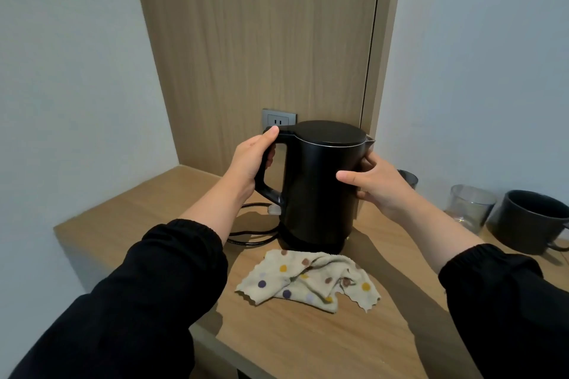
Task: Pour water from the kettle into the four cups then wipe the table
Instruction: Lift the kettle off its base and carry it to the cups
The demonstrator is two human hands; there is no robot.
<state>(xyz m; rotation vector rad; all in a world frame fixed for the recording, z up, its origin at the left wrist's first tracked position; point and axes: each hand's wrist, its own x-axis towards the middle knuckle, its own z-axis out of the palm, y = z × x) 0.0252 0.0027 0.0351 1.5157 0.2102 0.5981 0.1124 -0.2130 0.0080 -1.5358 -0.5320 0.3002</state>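
Observation:
A black electric kettle [320,188] stands upright on its base on the wooden table [308,335], lid closed, spout facing right. My left hand [254,160] is wrapped around the kettle's handle, thumb on top. My right hand [374,184] presses against the kettle's right side below the spout. A cream cloth with coloured dots [308,280] lies crumpled in front of the kettle. At the right stand a dark mug [529,221], a clear glass cup [469,206] and, partly hidden behind my right hand, another dark cup [408,178].
A black power cord [249,234] loops on the table left of the kettle base. A wall socket [278,120] sits on the wooden panel behind. White walls close in left and right. The table's front edge runs diagonally at lower left.

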